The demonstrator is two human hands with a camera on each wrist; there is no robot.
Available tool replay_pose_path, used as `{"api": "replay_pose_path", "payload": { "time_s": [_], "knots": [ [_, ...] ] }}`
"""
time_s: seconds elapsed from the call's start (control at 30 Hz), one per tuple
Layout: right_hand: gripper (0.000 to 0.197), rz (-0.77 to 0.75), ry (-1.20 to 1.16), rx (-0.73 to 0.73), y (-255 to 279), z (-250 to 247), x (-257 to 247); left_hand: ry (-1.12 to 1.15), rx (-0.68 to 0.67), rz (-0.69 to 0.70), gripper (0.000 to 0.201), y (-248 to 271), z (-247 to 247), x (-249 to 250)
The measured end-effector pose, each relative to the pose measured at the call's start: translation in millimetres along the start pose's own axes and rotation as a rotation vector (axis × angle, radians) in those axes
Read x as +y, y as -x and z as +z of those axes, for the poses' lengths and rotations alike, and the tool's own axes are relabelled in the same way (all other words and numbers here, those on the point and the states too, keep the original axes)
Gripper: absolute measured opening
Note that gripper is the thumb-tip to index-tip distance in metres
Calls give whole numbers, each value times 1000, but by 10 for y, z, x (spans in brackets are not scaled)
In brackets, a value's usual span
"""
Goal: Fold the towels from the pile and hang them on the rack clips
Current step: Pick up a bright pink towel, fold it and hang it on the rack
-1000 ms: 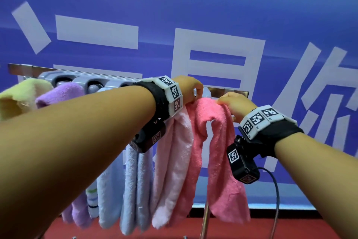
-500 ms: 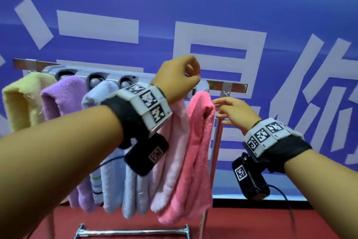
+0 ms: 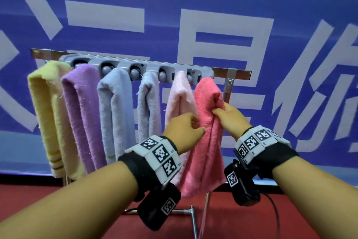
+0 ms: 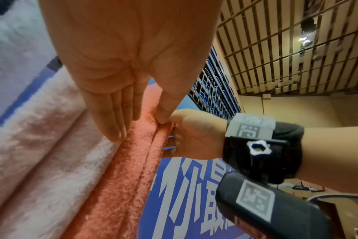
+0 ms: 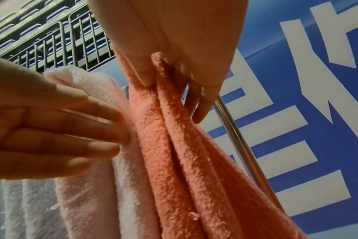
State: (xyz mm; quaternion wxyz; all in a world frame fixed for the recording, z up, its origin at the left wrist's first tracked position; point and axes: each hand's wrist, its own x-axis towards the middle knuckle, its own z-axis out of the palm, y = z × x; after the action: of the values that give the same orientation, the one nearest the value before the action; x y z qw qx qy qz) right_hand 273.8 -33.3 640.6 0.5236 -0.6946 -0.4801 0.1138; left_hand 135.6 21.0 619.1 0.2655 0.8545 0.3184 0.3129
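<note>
Coral-pink terry towel [image 3: 205,122] hangs lengthwise off the rack's right-end clip; right hand [image 3: 228,115] pinches its folds, left hand [image 3: 184,130] (fingers straight) touches its left side.

**Six towels, five visible clips, two hands**

Six towels hang from the rack [image 3: 238,73]: one yellow towel [image 3: 48,114] at its left end, then one purple towel [image 3: 83,111], two pale blue towels [image 3: 116,111], one light pink towel [image 3: 180,99], and one coral towel [image 3: 207,142] nearest its right post. Five round clips [image 3: 133,73] show along the rack. Two hands are in view.
</note>
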Motion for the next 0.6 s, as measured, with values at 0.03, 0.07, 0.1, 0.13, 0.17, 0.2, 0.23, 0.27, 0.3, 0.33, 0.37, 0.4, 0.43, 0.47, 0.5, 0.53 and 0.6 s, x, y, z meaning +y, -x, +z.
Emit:
{"api": "replay_pose_path", "payload": {
  "time_s": [0.03, 0.07, 0.1, 0.13, 0.17, 0.2, 0.23, 0.27, 0.3, 0.33, 0.37, 0.4, 0.43, 0.47, 0.5, 0.53, 0.6],
  "knots": [
    [26, -2, -7, 7, -7, -5, 10, -5, 17, -5, 35, -19, 32, 4],
    [26, 2, -6, 17, -15, -11, 21, -2, 33, -11, 36, -38, 62, 6],
    [26, 1, -5, 25, -11, -20, 32, 5, 42, -18, 36, -56, 92, 6],
    [26, -2, -2, 35, -10, -34, 47, 9, 43, -21, 36, -73, 125, 6],
    [26, -9, 11, 47, -14, -49, 75, 4, 39, -23, 36, -80, 157, 9],
    [27, -19, 38, 58, -9, -63, 97, -4, 36, -30, 37, -86, 192, 9],
    [28, -33, 69, 65, -6, -75, 123, -8, 35, -41, 39, -96, 227, 8],
    [29, -55, 88, 64, 3, -83, 135, -8, 34, -55, 43, -110, 256, 3],
    [33, -77, 90, 59, 5, -86, 155, -4, 33, -68, 47, -124, 280, 4],
    [38, -89, 84, 46, 10, -81, 168, 2, 34, -73, 47, -143, 304, 4],
    [41, -89, 80, 31, 7, -68, 182, 7, 35, -70, 44, -155, 321, 9],
    [42, -78, 90, 21, 6, -52, 186, 11, 43, -57, 38, -170, 335, 9],
    [41, -70, 109, 17, 6, -33, 184, 15, 58, -39, 30, -183, 338, 3],
    [39, -64, 134, 18, 4, -15, 179, 18, 76, -25, 23, -189, 337, -8],
    [37, -68, 152, 24, -1, 0, 176, 22, 91, -16, 19, -185, 329, -20],
    [33, -72, 176, 31, -7, 9, 176, 31, 106, -10, 18, -177, 323, -40],
    [27, -67, 237, 47, -31, 13, 205, 58, 135, -3, 15, -145, 302, -84]
  ]
}}
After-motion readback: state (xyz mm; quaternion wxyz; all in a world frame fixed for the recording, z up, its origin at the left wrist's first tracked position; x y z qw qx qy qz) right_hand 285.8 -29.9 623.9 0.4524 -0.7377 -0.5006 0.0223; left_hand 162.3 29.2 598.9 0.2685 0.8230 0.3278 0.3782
